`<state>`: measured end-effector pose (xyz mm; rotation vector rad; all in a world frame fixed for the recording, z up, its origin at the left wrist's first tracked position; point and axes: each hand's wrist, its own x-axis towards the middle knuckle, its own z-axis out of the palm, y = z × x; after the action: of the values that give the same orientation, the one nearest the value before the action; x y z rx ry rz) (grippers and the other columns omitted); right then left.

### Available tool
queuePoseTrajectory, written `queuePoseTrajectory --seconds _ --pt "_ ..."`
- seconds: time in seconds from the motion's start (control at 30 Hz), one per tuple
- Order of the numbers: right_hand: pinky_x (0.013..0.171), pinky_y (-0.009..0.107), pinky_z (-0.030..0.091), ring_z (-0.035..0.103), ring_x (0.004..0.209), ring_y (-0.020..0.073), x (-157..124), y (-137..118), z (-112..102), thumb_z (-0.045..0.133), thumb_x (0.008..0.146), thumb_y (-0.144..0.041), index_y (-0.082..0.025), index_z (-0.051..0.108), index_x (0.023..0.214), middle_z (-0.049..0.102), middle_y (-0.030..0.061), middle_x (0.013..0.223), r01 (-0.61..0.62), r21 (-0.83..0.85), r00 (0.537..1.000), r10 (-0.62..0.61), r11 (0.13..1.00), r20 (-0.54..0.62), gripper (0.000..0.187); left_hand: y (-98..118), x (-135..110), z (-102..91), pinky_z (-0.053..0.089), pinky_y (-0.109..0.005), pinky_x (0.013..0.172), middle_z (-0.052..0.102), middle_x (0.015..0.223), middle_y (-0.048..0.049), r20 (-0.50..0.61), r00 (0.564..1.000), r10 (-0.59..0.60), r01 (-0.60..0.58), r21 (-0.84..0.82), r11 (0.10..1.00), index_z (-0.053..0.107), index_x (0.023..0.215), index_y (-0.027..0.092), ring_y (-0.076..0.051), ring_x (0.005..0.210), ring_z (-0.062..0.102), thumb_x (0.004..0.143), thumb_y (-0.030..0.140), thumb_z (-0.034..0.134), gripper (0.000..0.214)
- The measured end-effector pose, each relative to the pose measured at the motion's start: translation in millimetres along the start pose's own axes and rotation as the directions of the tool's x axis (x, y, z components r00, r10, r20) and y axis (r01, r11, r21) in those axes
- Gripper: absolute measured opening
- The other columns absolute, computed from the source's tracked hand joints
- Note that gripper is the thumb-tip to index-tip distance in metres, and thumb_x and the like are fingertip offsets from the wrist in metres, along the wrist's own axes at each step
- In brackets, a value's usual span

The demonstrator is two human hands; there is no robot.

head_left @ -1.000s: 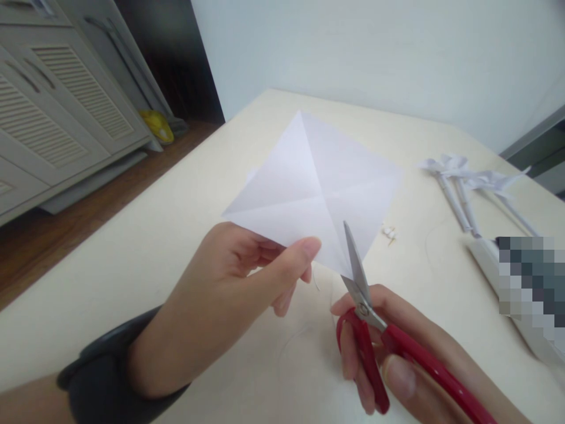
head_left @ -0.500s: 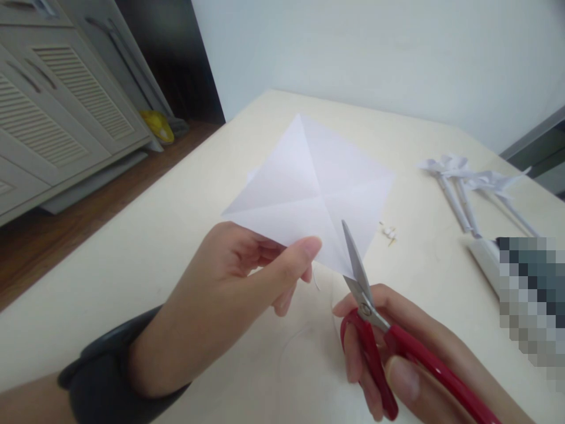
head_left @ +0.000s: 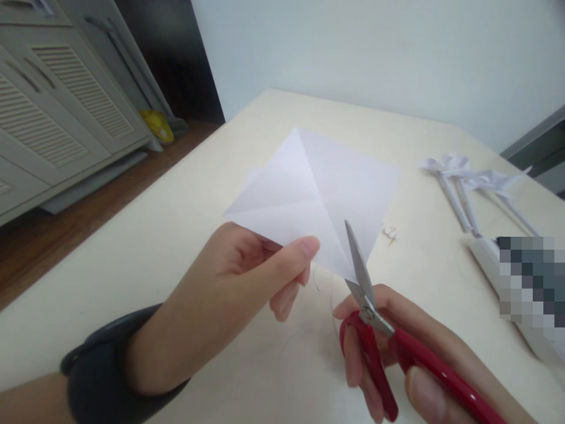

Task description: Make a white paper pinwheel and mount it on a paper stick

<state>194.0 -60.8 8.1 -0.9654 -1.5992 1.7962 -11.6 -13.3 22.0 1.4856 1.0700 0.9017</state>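
A square sheet of white paper (head_left: 309, 194), creased along its diagonals, is pinched at its near left edge by my left hand (head_left: 260, 271). The thumb lies on top and the fingers are underneath. My right hand (head_left: 397, 353) grips red-handled scissors (head_left: 366, 312), with fingers through the loops. The scissor blades are parted, and the paper's near corner sits between them, one blade above the sheet and the other below. A black band (head_left: 110, 365) is around my left wrist.
Several white paper pieces shaped like flowers on rolled stems (head_left: 463, 182) lie at the right of the cream table (head_left: 212, 176). Small white bits (head_left: 390, 234) lie beyond the scissors. A white roll-like object (head_left: 489, 265), partly pixelated, is at the right. Louvred cabinets (head_left: 66, 106) stand at the left.
The sheet's far corner has dipped slightly toward me and its right side has shifted a little right. The scissors and my right thumb have moved slightly right; both grips are kept.
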Motion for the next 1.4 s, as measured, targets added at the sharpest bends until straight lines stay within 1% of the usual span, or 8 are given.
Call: queuePoseTrajectory --seconds 0.13,0.3,0.47,0.6,0.77,0.97,1.1,1.4 --pt "0.062 0.027 0.043 0.052 0.066 0.0127 1.0 -8.3 -0.3 0.044 0.088 -0.042 -0.028 0.044 0.109 0.057 0.0026 0.081 -0.004 -0.030 1.000 0.004 1.000 -0.022 0.026 0.1 0.6 0.7 0.040 -0.018 0.048 0.048 0.043 0.0062 -0.004 1.000 -0.006 0.006 0.042 0.999 0.052 0.052 0.019 -0.007 0.044 0.049 0.085 0.030 0.048 0.034" --pt "0.059 0.025 0.040 0.049 0.064 0.0113 3.0 -7.2 -2.3 0.047 0.084 -0.049 -0.025 0.043 0.108 0.054 0.0022 0.081 -0.100 0.026 0.995 0.099 0.995 0.027 0.034 1.4 -3.0 2.0 0.042 -0.017 0.052 0.053 0.047 0.0063 0.044 0.998 -0.053 0.047 0.141 0.989 0.049 0.045 0.018 -0.007 0.048 0.054 0.083 0.030 0.050 0.039" --pt "0.058 0.025 0.037 0.046 0.064 0.0112 3.4 -6.2 -3.3 0.051 0.081 -0.051 -0.026 0.042 0.108 0.052 0.0023 0.083 -0.144 0.067 0.989 0.141 0.987 0.047 0.038 0.4 -4.7 2.9 0.043 -0.017 0.054 0.053 0.049 0.0077 0.097 0.993 -0.074 0.059 0.142 0.988 0.059 0.059 0.022 -0.007 0.051 0.055 0.085 0.028 0.048 0.029" --pt "0.057 0.025 0.035 0.046 0.062 0.0103 3.2 -7.6 -1.8 0.045 0.081 -0.057 -0.025 0.041 0.107 0.051 0.0024 0.082 -0.163 0.045 0.986 0.162 0.986 0.043 0.042 -1.6 -3.3 3.4 0.045 -0.019 0.060 0.055 0.053 0.0065 0.134 0.989 -0.069 0.049 0.143 0.989 0.056 0.055 0.021 -0.009 0.058 0.058 0.087 0.030 0.044 0.035" --pt "0.056 0.025 0.035 0.045 0.060 0.0098 2.9 -6.3 -0.7 0.045 0.080 -0.059 -0.023 0.041 0.107 0.052 0.0018 0.078 -0.153 0.038 0.988 0.152 0.987 0.027 0.045 -3.7 -3.5 3.0 0.044 -0.017 0.058 0.055 0.051 0.0073 0.130 0.988 -0.079 0.061 0.138 0.989 0.058 0.055 0.020 -0.007 0.055 0.057 0.086 0.031 0.046 0.035" --pt "0.057 0.025 0.038 0.048 0.062 0.0106 3.3 -6.3 0.3 0.045 0.085 -0.050 -0.022 0.045 0.103 0.053 0.0027 0.080 -0.132 0.018 0.991 0.132 0.991 0.012 0.033 -5.9 -3.5 3.0 0.043 -0.015 0.055 0.055 0.051 0.0087 0.138 0.988 -0.072 0.057 0.111 0.992 0.062 0.063 0.022 -0.006 0.053 0.055 0.087 0.031 0.046 0.029" --pt "0.057 0.025 0.039 0.046 0.062 0.0107 2.4 -5.1 3.0 0.046 0.087 -0.038 -0.023 0.045 0.102 0.052 0.0015 0.077 -0.103 -0.008 0.994 0.103 0.995 -0.032 0.021 -3.6 -1.3 3.4 0.042 -0.015 0.055 0.054 0.049 0.0084 0.132 0.988 -0.080 0.062 0.137 0.989 0.061 0.061 0.021 -0.006 0.052 0.054 0.087 0.030 0.046 0.031" --pt "0.056 0.026 0.038 0.044 0.060 0.0108 1.0 -5.6 2.3 0.045 0.087 -0.038 -0.023 0.043 0.101 0.051 0.0022 0.078 -0.098 0.048 0.995 0.098 0.994 0.003 0.021 -6.1 -1.3 3.2 0.043 -0.017 0.056 0.053 0.048 0.0078 0.129 0.991 -0.037 0.019 0.135 0.991 0.060 0.062 0.021 -0.007 0.051 0.054 0.087 0.033 0.045 0.031"
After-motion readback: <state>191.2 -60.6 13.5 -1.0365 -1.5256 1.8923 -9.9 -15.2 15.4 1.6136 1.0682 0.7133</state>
